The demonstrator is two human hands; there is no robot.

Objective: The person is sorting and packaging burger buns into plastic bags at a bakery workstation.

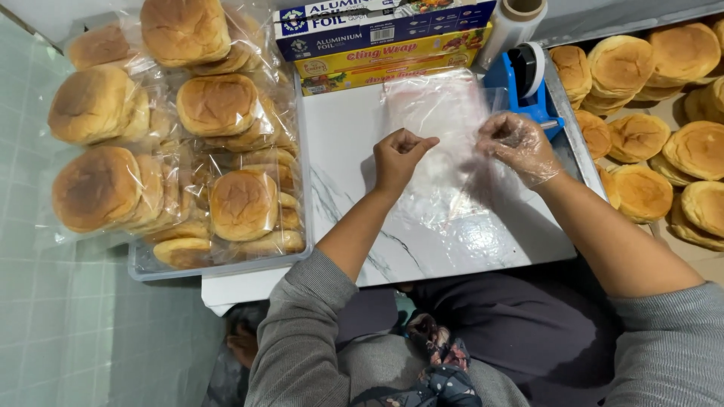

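At the left of the frame, a clear tray (143, 265) holds bagged buns (181, 143) stacked in several piles; its right wall runs along the left edge of the white marble-patterned board (422, 252). The strip of board between the tray and the hands is bare and gives the only open room on that side.

At centre frame, the left hand (398, 157) is bare, its fingers curled and thumb pressed to forefinger, pinching the left side of a clear plastic bag (441, 151) that lies flat on the board. The right hand (519, 145), covered by a thin transparent glove, has its fingertips drawn together on the bag's right side; whether it grips one layer or both cannot be determined.

Along the upper edge, stacked boxes of foil and wrap (381, 38) and a roll of clear film (511, 26) close off the far side of the board. A blue tape dispenser (524, 83) stands just beside the right hand. At the right of the frame, loose buns (664, 136) lie piled beyond the board's right edge.
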